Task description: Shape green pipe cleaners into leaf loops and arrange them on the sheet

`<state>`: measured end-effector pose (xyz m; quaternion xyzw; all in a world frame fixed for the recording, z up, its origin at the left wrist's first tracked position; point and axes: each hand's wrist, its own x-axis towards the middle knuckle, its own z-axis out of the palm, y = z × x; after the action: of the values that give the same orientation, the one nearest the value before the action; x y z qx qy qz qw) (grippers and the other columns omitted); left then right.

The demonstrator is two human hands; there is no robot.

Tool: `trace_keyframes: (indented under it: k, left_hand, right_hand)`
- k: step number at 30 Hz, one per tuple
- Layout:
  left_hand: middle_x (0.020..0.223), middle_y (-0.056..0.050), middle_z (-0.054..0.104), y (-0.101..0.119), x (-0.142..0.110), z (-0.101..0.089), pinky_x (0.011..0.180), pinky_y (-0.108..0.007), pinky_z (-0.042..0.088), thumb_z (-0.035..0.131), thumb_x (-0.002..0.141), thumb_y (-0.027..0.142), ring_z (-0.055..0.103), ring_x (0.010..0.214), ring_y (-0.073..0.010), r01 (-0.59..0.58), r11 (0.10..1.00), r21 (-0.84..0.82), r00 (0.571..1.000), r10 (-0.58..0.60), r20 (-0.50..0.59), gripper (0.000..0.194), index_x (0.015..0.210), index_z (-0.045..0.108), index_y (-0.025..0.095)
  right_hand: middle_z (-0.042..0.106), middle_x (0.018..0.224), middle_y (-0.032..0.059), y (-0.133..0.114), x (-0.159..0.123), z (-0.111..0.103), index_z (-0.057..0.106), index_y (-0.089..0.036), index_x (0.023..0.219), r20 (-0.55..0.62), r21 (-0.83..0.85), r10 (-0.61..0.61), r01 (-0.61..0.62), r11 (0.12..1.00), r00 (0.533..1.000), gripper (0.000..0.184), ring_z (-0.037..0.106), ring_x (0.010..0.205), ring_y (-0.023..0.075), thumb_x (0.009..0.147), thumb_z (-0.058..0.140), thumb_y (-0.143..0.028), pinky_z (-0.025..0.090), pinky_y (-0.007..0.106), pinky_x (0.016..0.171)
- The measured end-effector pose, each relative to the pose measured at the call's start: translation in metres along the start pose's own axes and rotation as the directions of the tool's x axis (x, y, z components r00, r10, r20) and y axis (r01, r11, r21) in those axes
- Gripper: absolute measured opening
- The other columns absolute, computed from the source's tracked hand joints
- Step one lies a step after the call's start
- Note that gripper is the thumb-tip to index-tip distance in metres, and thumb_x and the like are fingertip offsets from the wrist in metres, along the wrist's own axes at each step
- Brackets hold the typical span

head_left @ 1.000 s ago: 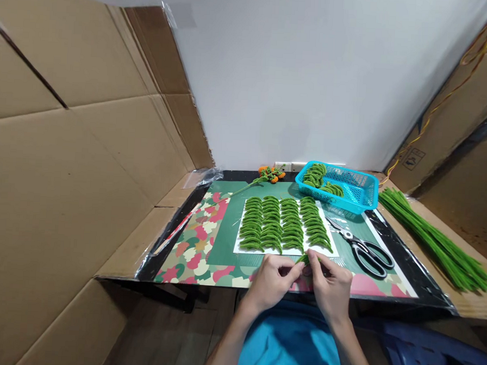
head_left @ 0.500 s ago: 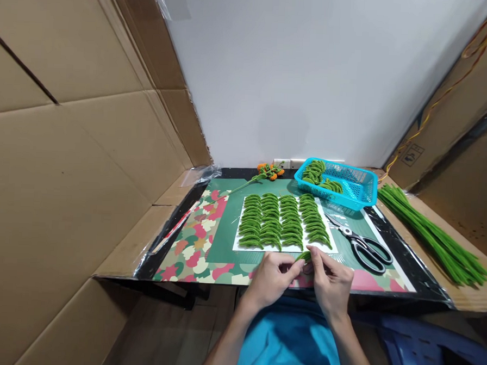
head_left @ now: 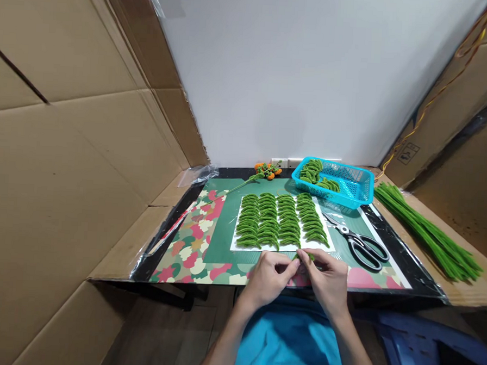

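A small green fuzzy pipe-cleaner piece [head_left: 311, 257] is pinched between the fingertips of both hands at the near side of the table; the fingers hide most of it. My left hand [head_left: 268, 276] grips it with thumb and forefinger, the other fingers curled. My right hand [head_left: 329, 278] closes on it from the right, thumb and fingertips together. Just beyond my hands lies a white sheet [head_left: 302, 243], covered with curved green pipe-cleaner leaves [head_left: 268, 222] in several columns.
Black-handled scissors [head_left: 364, 249] lie right of the sheet. Behind them, a blue basket [head_left: 354, 202] holds more green leaves. A bundle of green pipe cleaners [head_left: 428, 233] rests at the far right. An orange flower stem [head_left: 268, 170] lies at the back. Cardboard walls [head_left: 106, 159] stand on the left.
My right fingers have shifted slightly over the green piece, so less of it shows. Both hands stay together in the same place. The view has turned a little.
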<state>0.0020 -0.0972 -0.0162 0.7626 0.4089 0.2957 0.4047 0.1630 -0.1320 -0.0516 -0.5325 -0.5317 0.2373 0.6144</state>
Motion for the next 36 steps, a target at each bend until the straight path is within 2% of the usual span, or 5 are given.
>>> trace_keyframes:
  k: [5, 10, 18, 28, 36]
  left_hand:
    - [0.052, 0.002, 0.055, -0.0002, -0.0002, 0.0003, 0.059, -0.028, 0.033, 0.055, 0.103, 0.041, 0.045, 0.053, -0.0117, 0.039, 0.999, -0.012, 0.999, -0.039, -0.026, 0.056, 0.052, 0.059, 0.017]
    - [0.051, 0.000, 0.061, 0.0014, 0.0006, -0.0009, 0.056, -0.027, 0.037, 0.057, 0.103, 0.047, 0.051, 0.051, -0.0123, 0.080, 0.991, -0.111, 0.996, -0.083, -0.025, 0.057, 0.055, 0.063, 0.017]
    - [0.050, -0.001, 0.062, 0.0029, 0.0005, -0.0010, 0.056, -0.026, 0.040, 0.059, 0.103, 0.048, 0.053, 0.048, -0.0123, 0.116, 0.974, -0.193, 0.992, -0.123, -0.022, 0.058, 0.053, 0.060, 0.018]
    - [0.053, 0.003, 0.047, -0.0021, 0.0023, 0.0015, 0.057, -0.027, 0.032, 0.060, 0.102, 0.046, 0.042, 0.055, -0.0112, 0.063, 0.985, -0.162, 0.994, -0.077, -0.081, 0.056, 0.055, 0.055, 0.017]
    - [0.056, 0.003, 0.051, -0.0025, 0.0044, 0.0021, 0.059, -0.026, 0.032, 0.062, 0.102, 0.046, 0.043, 0.057, -0.0114, 0.049, 0.981, -0.187, 0.995, -0.064, -0.073, 0.051, 0.060, 0.060, 0.016]
  right_hand:
    - [0.083, 0.078, 0.0043, -0.0037, -0.0009, 0.0012, 0.086, -0.023, 0.092, -0.061, -0.064, -0.127, 0.123, 0.990, 0.990, 0.021, 0.074, 0.056, 0.0186, 0.096, 0.076, -0.041, 0.060, 0.025, 0.054]
    - [0.084, 0.083, 0.0049, -0.0052, 0.0019, 0.0003, 0.087, -0.023, 0.100, -0.056, -0.026, -0.057, 0.055, 0.998, 0.997, 0.021, 0.077, 0.059, 0.0198, 0.099, 0.072, -0.038, 0.061, 0.025, 0.055]
    - [0.082, 0.072, 0.0033, -0.0064, -0.0017, 0.0016, 0.089, -0.024, 0.096, -0.101, -0.052, -0.109, 0.105, 0.993, 0.989, 0.023, 0.074, 0.051, 0.0201, 0.101, 0.069, -0.035, 0.058, 0.026, 0.050]
    - [0.080, 0.073, 0.0034, -0.0018, 0.0000, 0.0019, 0.084, -0.019, 0.097, -0.046, -0.036, -0.014, 0.013, 0.999, 0.999, 0.027, 0.075, 0.055, 0.0197, 0.101, 0.069, -0.042, 0.059, 0.026, 0.054]
    - [0.083, 0.084, 0.0045, -0.0014, 0.0010, 0.0011, 0.082, -0.020, 0.104, 0.034, 0.035, 0.051, -0.052, 0.998, 0.998, 0.024, 0.079, 0.067, 0.0209, 0.100, 0.071, -0.041, 0.062, 0.026, 0.063]
